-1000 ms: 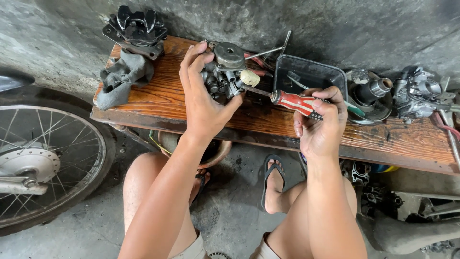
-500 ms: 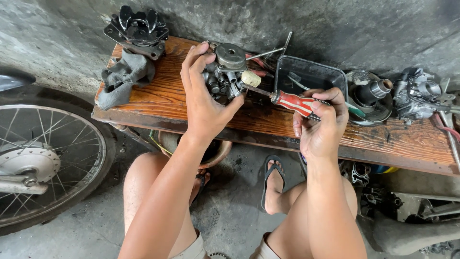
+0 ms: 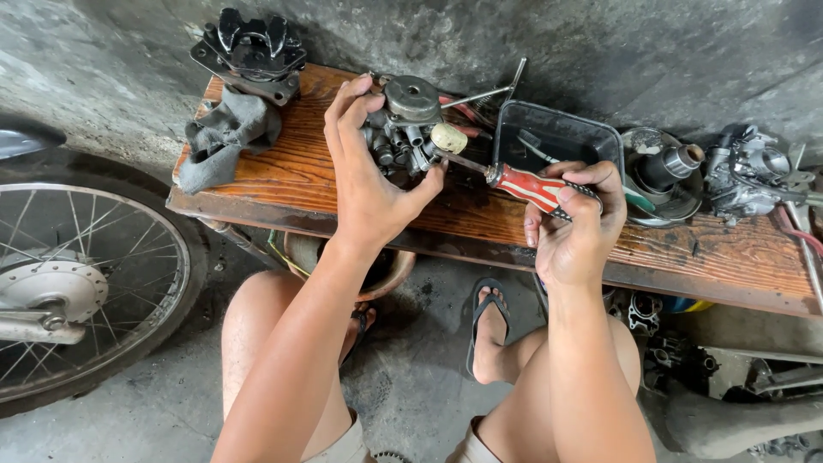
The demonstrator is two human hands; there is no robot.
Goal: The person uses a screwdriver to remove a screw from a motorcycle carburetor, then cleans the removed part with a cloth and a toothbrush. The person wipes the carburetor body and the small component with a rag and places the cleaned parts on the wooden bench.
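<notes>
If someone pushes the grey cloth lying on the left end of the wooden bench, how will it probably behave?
The grey cloth is crumpled and sags over the wooden bench edge, so it is probably floppy and light. Pushed, it would likely bunch or slide rather than roll. The black metal part beside it seems to overlap it and might hold it back.

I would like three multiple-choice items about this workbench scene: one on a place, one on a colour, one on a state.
1. Where does the black tray sit?
A. on the floor
B. on the wooden bench
C. on the wheel

2. What colour is the screwdriver handle?
A. red
B. blue
C. green

3. What is the left hand doing?
A. resting on a knee
B. hanging free
C. gripping the carburetor

Answers: 1 B, it rests on the bench. 2 A, red shows above the right hand. 3 C, fingers wrap the metal part.
</notes>
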